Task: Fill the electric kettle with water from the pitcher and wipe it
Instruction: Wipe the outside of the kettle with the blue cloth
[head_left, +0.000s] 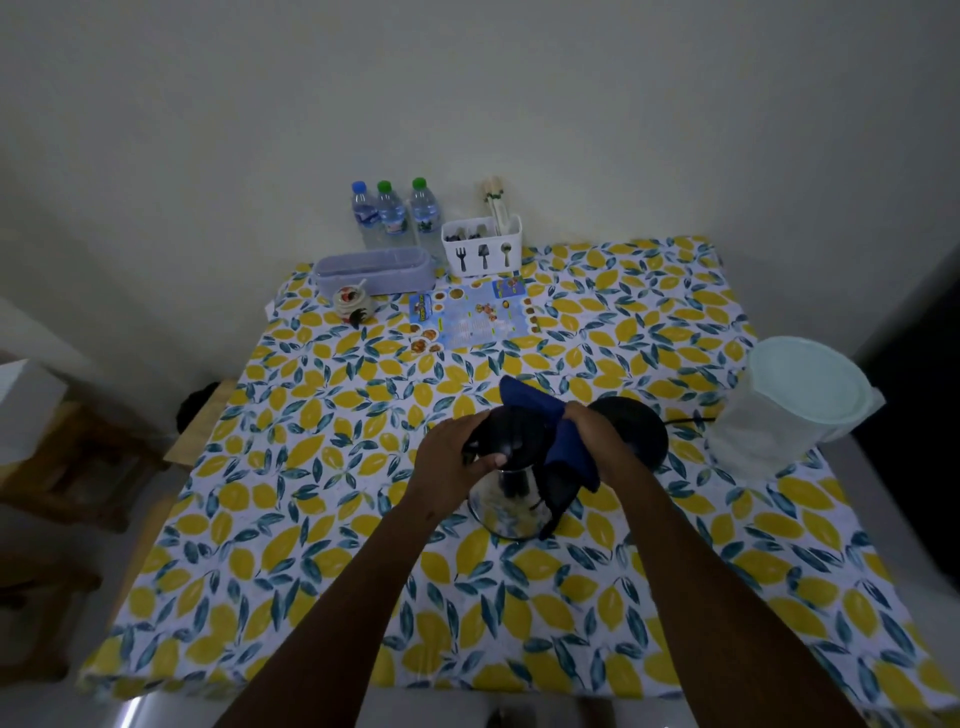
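The wiping step appears to be underway: the left hand (457, 449) is gripping the lid of the glass-bodied black electric kettle (511, 488) standing mid-tabletop (311, 519), while the right hand (597, 436) is clutching a dark blue cloth (558, 447) against its side. Next, the cloth likely needs working around the glass.

Three water bottles (393, 215), one white cutlery holder (482, 248), one long grey box (375, 270), one small jar (353, 302), one leaflet (470, 315), one kettle (511, 480), one blue cloth (558, 434), one black base (636, 428), one pitcher (795, 402), two hands: left hand (454, 449), right hand (602, 436).
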